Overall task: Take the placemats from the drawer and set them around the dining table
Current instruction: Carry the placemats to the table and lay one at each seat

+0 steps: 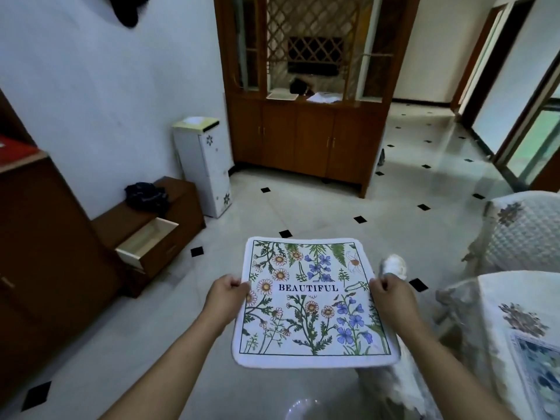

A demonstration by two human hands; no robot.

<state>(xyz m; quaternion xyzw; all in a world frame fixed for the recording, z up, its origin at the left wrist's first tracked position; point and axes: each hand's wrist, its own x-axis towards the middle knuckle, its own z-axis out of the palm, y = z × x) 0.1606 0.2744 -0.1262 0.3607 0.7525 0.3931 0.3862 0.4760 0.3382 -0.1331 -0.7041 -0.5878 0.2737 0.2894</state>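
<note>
I hold a white placemat (312,301) printed with flowers and the word BEAUTIFUL flat in front of me, above the tiled floor. My left hand (225,295) grips its left edge and my right hand (391,298) grips its right edge. The drawer (148,239) of a low brown cabinet stands pulled out at the left, its pale inside showing. The dining table (497,322) with a white floral cloth is at the lower right, and another patterned placemat (539,371) lies on it near the frame edge.
A chair (521,234) with a quilted white cover stands at the right by the table. A tall wooden cabinet (309,116) faces me at the back. A slim white drawer tower (209,165) stands by the wall. Dark cloth (147,195) lies on the low cabinet.
</note>
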